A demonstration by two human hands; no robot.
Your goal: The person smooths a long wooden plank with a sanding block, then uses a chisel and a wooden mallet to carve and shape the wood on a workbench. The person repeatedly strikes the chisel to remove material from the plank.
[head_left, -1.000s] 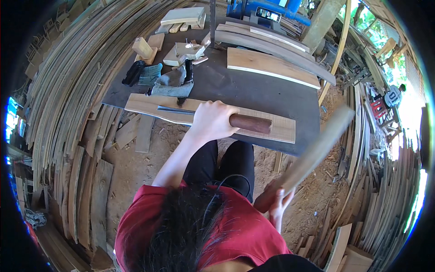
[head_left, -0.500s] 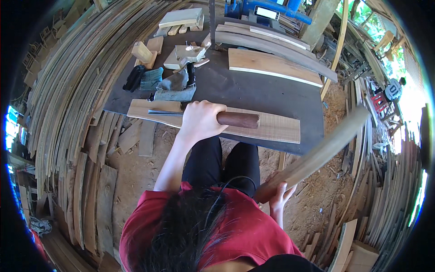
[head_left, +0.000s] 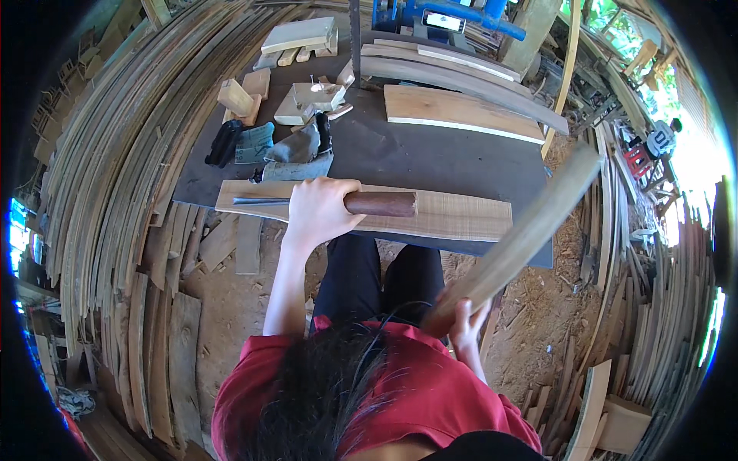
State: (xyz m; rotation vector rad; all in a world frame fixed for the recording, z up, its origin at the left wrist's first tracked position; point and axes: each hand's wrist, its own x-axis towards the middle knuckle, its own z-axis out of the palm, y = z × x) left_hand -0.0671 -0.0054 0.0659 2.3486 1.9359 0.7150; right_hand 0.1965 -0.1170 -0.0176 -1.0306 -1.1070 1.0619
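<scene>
A dark worktable [head_left: 430, 157] carries boards, wood offcuts and a folded grey cloth [head_left: 296, 157]; no container shows among them. Along its near edge lies a long pale plank [head_left: 453, 217]. A chisel with a round brown handle [head_left: 380, 203] rests lengthwise on that plank, the left hand [head_left: 319, 211] closed around it. The right hand [head_left: 465, 323] grips the lower end of a long wooden stick [head_left: 523, 238], which is raised and slanting up to the right.
</scene>
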